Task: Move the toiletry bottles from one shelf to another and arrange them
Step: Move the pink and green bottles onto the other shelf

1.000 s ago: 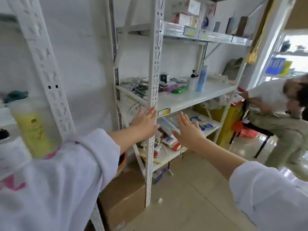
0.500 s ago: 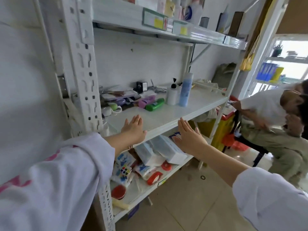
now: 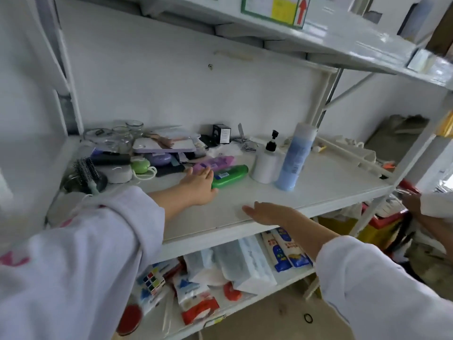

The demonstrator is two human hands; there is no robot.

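On the white shelf (image 3: 318, 192), a green bottle (image 3: 230, 176) lies beside a pink-purple bottle (image 3: 215, 163); toward the right edge stand a white pump bottle (image 3: 266, 165) with a black pump and a pale blue bottle (image 3: 294, 158). A lime-green sponge (image 3: 140, 166) and a black hairbrush (image 3: 88, 171) lie toward the left edge. White sleeves (image 3: 85, 253) carry pink markings.

One cam only, head-worn, wide-angle. Looks fwd and down, close to the white middle shelf (image 3: 318, 190) filling frame centre. Upper shelf edge runs across the top; lower shelf and floor sit at bottom right. No 2nd view.
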